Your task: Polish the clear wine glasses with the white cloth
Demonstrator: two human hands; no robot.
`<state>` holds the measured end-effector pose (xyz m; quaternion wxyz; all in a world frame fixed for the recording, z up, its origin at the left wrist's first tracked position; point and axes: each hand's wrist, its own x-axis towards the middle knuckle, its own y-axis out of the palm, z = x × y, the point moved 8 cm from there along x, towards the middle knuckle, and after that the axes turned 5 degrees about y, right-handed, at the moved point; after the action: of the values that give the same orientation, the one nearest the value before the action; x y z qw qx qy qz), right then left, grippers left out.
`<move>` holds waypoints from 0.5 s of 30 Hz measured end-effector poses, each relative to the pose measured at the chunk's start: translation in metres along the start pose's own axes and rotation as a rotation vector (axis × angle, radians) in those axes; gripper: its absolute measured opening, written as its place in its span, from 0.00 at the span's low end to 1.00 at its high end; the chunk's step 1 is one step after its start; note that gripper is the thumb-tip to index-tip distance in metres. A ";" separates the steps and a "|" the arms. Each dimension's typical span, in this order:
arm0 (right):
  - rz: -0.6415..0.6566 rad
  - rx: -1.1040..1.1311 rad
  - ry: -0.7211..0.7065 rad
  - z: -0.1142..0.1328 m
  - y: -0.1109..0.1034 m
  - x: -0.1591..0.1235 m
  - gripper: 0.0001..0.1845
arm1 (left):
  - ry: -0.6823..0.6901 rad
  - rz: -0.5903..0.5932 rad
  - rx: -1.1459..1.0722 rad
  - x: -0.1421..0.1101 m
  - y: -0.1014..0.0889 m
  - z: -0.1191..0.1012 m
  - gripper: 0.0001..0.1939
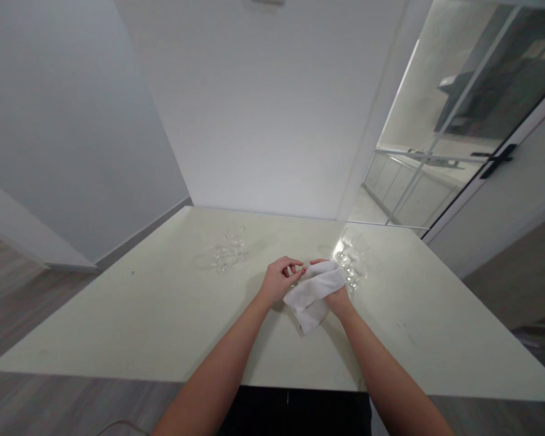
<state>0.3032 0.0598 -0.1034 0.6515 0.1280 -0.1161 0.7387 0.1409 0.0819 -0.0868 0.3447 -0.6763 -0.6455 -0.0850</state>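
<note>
A white cloth is draped over my right hand, which is closed around it near the middle of the table. The cloth's lower end hangs toward the front edge. Just left of it, my left hand has curled fingers, with thumb and forefinger close to the cloth. Below those fingers a small clear glint shows, apparently part of a drinking glass; the cloth and fingers hide most of it. Clear glasses lie beyond my right hand, and another group of clear glasses is farther off to the left.
The pale table reaches back to a white door or panel. A grey wall stands on the left. To the right are a glass partition and a door with a black handle. Wood-look floor surrounds the table.
</note>
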 end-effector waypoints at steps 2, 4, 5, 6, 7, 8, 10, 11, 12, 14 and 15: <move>-0.012 0.000 0.011 -0.004 -0.002 0.000 0.26 | 0.015 0.019 0.000 0.000 0.001 -0.001 0.10; -0.022 -0.033 0.006 -0.004 -0.004 0.001 0.27 | 0.036 0.051 0.004 0.001 0.004 -0.003 0.07; -0.024 -0.046 0.003 -0.004 -0.004 0.001 0.27 | 0.043 0.061 0.006 0.001 0.004 -0.003 0.07; -0.026 -0.052 0.001 -0.002 -0.004 0.001 0.27 | 0.046 0.066 0.008 0.001 0.004 -0.004 0.06; -0.028 -0.053 0.000 -0.001 -0.004 0.001 0.27 | 0.046 0.066 0.010 0.001 0.004 -0.004 0.06; -0.026 -0.053 -0.001 0.001 -0.004 0.000 0.27 | 0.045 0.066 0.013 0.001 0.004 -0.004 0.06; -0.025 -0.054 0.001 0.003 -0.004 0.000 0.27 | 0.040 0.063 0.018 0.001 0.004 -0.003 0.04; -0.021 -0.054 0.005 0.004 -0.003 0.000 0.27 | 0.037 0.061 0.018 0.001 0.004 -0.003 0.04; -0.015 -0.052 0.009 0.004 -0.003 0.000 0.27 | 0.034 0.057 0.017 0.001 0.004 -0.003 0.03; -0.010 -0.044 0.013 0.002 -0.002 -0.001 0.28 | 0.027 0.052 0.018 0.000 0.005 -0.003 0.02; -0.010 -0.042 0.015 0.001 -0.002 0.000 0.28 | 0.025 0.051 0.021 0.000 0.005 -0.003 0.02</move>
<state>0.3057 0.0592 -0.1023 0.6584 0.1095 -0.1260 0.7339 0.1463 0.0807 -0.0861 0.3616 -0.6878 -0.6246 -0.0779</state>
